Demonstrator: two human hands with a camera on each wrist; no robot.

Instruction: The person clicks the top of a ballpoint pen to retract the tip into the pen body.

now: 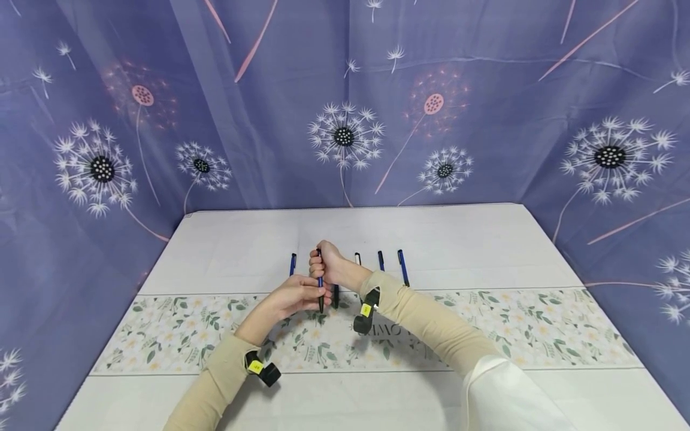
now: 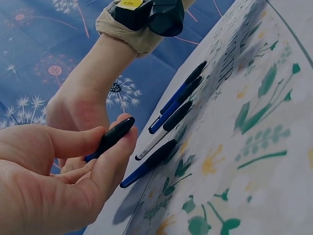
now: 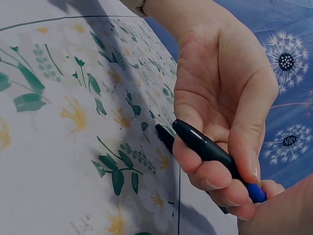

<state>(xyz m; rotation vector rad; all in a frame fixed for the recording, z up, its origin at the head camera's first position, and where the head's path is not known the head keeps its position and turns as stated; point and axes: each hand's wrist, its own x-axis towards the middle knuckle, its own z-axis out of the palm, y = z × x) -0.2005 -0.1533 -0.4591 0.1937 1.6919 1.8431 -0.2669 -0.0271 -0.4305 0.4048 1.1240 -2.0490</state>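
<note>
A blue pen with a black grip end (image 1: pixel 320 281) stands out between my two hands over the table. My left hand (image 1: pixel 296 296) pinches its black lower part between thumb and fingers. Around the upper end curl the fingers of my right hand (image 1: pixel 330 263), the thumb at the top. In the left wrist view the black grip (image 2: pixel 117 135) shows between my left fingertips. The right wrist view shows the same black grip (image 3: pixel 208 149) lying across my left fingers, with blue barrel (image 3: pixel 256 193) beyond it.
More pens lie in a row: a blue one (image 1: pixel 293 264) to the left, a dark-tipped one (image 1: pixel 336 296) right beside the hands, a white one (image 1: pixel 357 258), and two blue ones (image 1: pixel 381 260) further right. A floral strip (image 1: pixel 517 323) crosses the white table (image 1: pixel 463 239).
</note>
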